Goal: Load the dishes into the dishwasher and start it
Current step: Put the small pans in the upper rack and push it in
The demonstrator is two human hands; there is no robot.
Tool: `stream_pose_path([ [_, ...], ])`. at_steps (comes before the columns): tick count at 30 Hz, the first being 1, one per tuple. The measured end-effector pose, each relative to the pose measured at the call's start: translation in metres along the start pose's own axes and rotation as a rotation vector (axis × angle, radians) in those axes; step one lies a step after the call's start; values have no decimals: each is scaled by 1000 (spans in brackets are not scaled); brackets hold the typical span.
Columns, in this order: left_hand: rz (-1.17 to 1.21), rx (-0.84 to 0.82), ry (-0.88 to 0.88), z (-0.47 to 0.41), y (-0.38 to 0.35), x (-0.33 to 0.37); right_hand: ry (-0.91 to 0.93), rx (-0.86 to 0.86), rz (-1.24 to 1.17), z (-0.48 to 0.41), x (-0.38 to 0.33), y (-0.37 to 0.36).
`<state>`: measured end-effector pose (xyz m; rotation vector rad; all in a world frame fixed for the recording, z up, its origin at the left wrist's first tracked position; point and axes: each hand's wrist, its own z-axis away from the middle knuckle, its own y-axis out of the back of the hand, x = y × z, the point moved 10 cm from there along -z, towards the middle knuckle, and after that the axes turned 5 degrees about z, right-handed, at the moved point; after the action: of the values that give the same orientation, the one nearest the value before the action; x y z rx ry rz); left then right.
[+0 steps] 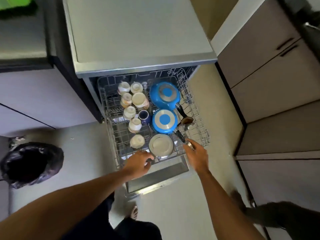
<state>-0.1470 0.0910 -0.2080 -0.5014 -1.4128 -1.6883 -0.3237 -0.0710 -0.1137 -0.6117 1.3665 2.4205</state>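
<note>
The dishwasher's wire rack is pulled out over the open door. Two blue pans lie upside down on its right side. Several pale cups and a dark blue mug stand upturned on the left. A steel pot sits upside down at the rack's front. My left hand grips the rack's front edge beside that pot. My right hand holds a small metal item at the tip of the near pan's black handle.
A bin lined with a black bag stands on the floor at left. Grey cabinets close the right side, and a counter tops the dishwasher. A ladle lies in the rack's right part. A dark animal is at lower right.
</note>
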Motion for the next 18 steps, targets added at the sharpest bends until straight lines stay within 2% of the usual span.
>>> stream_pose_path([
  [3, -18, -4, -33, -23, -21, 17, -43, -34, 58, -32, 16, 10],
  [9, -101, 53, -32, -77, -80, 56, 47, -227, 387, -107, 38, 17],
  [14, -241, 158, 109, -115, -114, 74, 223, -360, 638, -150, 47, 10],
  [18, -269, 231, 85, -136, -125, 90, 429, -442, 864, -164, 39, -4],
])
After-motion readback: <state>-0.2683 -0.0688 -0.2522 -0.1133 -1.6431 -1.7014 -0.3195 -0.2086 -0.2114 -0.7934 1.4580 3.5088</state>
